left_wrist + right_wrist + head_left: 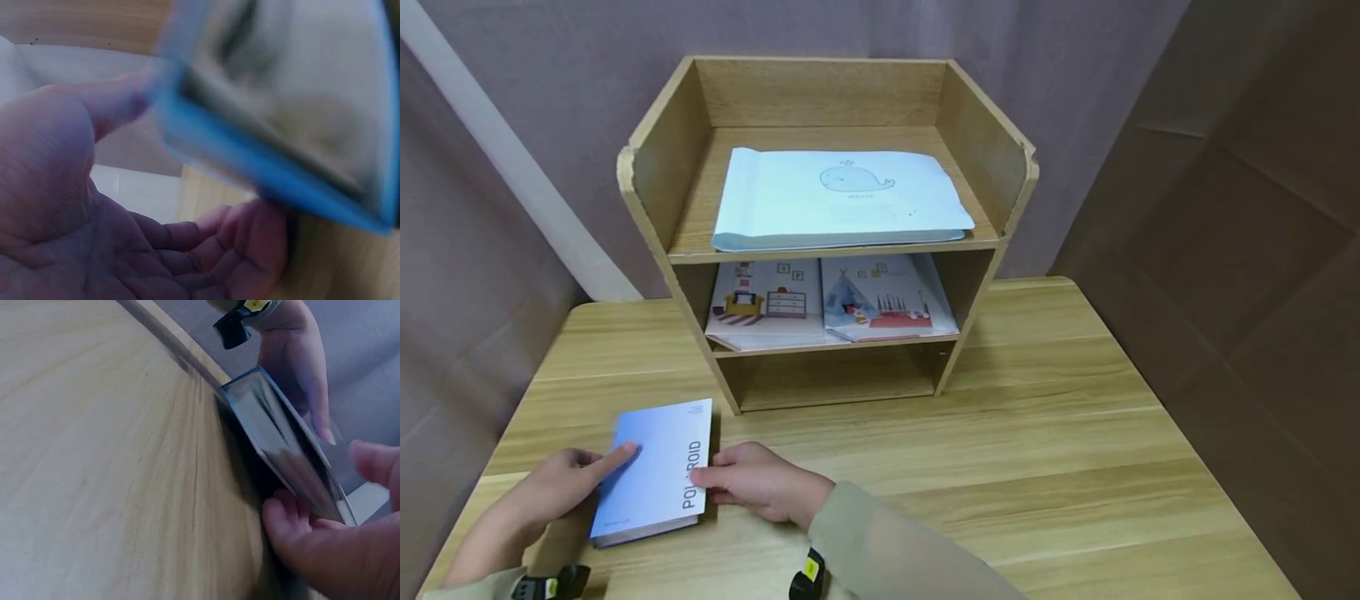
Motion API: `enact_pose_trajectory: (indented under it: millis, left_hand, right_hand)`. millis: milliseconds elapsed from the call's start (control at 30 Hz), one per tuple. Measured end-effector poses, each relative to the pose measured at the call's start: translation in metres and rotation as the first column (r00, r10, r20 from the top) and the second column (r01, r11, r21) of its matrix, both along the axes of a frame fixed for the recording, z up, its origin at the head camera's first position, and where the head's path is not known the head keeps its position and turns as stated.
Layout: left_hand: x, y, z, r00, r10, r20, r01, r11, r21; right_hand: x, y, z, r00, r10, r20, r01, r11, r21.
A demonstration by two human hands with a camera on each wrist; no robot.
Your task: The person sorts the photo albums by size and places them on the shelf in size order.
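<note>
A photo album (658,471) with a blue-to-white cover marked POLAROID is held between both hands, close over the table at the front left. My left hand (553,487) grips its left edge, thumb on the cover and fingers beneath. At the opposite edge, my right hand (767,483) pinches it with the thumb over the lettering and the fingers underneath. The right wrist view shows the glossy page block of the album (281,444) tilted above the wood. Blurred in the left wrist view, the album (281,169) rests between thumb and curled fingers.
Behind the album stands a wooden shelf unit (658,192). Its top holds a pale packet (790,200) with a whale drawing; the middle level holds two illustrated books (767,304) (880,296) side by side. Grey curtains hang behind the wooden table (1037,467).
</note>
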State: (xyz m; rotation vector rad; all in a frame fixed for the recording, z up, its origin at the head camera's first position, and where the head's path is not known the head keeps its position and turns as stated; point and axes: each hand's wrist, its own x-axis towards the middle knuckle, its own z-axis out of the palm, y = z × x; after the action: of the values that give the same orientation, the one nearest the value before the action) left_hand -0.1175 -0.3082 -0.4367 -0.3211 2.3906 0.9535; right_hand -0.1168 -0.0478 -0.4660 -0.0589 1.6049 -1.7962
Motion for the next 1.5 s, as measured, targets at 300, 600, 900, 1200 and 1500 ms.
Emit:
enact_pose_trajectory:
  millis: [300, 600, 900, 1200, 1500]
  left_hand:
    - [0.008, 0.013, 0.000, 0.998, -0.032, 0.048, 0.023, 0.984, 0.179]
    - [0.019, 0.035, 0.007, 0.988, -0.150, -0.036, 0.152, 0.907, 0.394]
    - [0.019, 0.074, 0.017, 0.978, -0.180, -0.106, 0.202, 0.942, 0.268]
    - [0.007, 0.118, 0.010, 0.984, -0.116, -0.134, 0.152, 0.941, 0.303]
    - [-0.002, 0.165, -0.003, 0.977, 0.019, -0.211, 0.080, 0.889, 0.451]
  right_hand:
    - [0.003, 0.011, 0.009, 0.984, 0.073, -0.159, -0.051, 0.989, 0.140]
    - [-0.012, 0.056, 0.016, 0.949, 0.245, -0.201, -0.237, 0.969, 0.063]
    - [-0.019, 0.106, 0.018, 0.935, 0.294, -0.196, -0.296, 0.955, 0.021]
    - [-0.022, 0.149, 0.015, 0.949, 0.241, -0.204, -0.247, 0.969, -0.002]
    - [-0.024, 0.190, 0.011, 0.968, 0.178, -0.177, -0.180, 0.984, 0.006]
